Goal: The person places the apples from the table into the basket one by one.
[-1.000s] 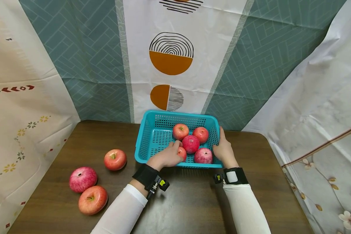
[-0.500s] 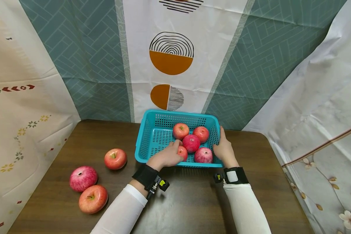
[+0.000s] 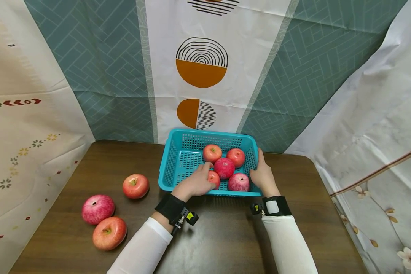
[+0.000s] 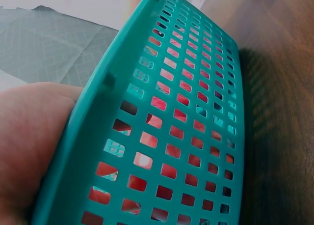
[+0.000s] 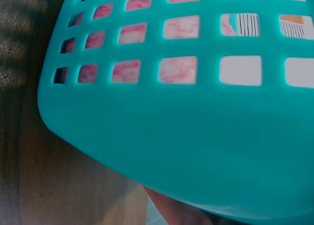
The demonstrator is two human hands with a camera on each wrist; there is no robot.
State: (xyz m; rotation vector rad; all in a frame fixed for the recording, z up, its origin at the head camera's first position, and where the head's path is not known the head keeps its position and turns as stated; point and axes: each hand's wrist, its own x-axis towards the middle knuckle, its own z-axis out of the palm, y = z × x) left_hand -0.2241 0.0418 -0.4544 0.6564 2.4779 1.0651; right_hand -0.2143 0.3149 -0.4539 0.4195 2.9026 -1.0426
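Note:
A turquoise plastic basket (image 3: 181,131) holds several apples toward its right side. My left hand (image 3: 196,182) reaches over the front rim, fingers curled round a red apple (image 3: 214,179) and partly hiding it. In the left wrist view, the basket's slotted wall (image 4: 162,131) covers most of that hand (image 4: 34,141). My right hand (image 3: 263,176) holds the basket's right end, thumb at the inner side of the rim and index finger stretched along the outside. Only a bit of its skin (image 5: 179,210) shows below the basket wall (image 5: 162,122) in the right wrist view.
Left of the basket on the brown wooden table (image 3: 219,236) lie a red apple (image 3: 136,186), a pink-streaked apple (image 3: 98,209) and another red apple (image 3: 109,233). Patterned cloth (image 3: 116,76) hangs behind the table's back edge, with white cloth (image 3: 366,114) on the right.

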